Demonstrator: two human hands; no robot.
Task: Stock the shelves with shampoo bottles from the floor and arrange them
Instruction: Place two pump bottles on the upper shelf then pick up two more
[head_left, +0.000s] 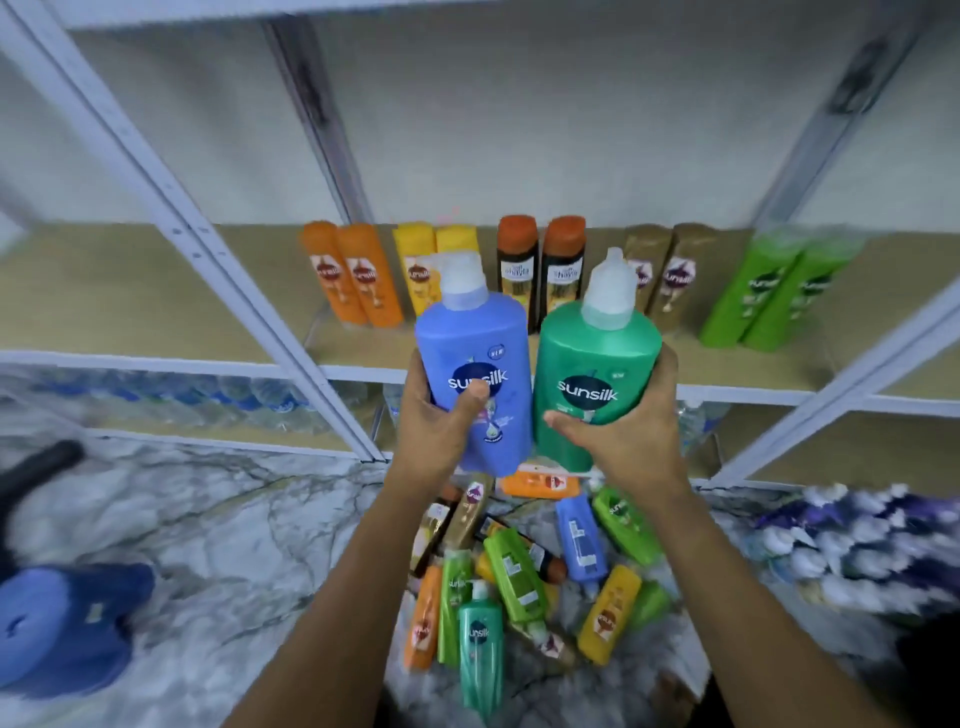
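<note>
My left hand grips a large blue Sunsilk bottle with a white cap, held upright in front of the shelf. My right hand grips a large green Sunsilk bottle, also upright, right beside the blue one. Behind them on the shelf stand pairs of orange bottles, yellow bottles, dark bottles with orange caps, gold bottles and bright green bottles. A pile of several mixed bottles lies on the marble floor below my arms.
White metal uprights frame the shelf. Packs of water bottles fill the lowest shelf at left. A blue object with a dark handle sits on the floor at left. A blue and white bundle lies at right.
</note>
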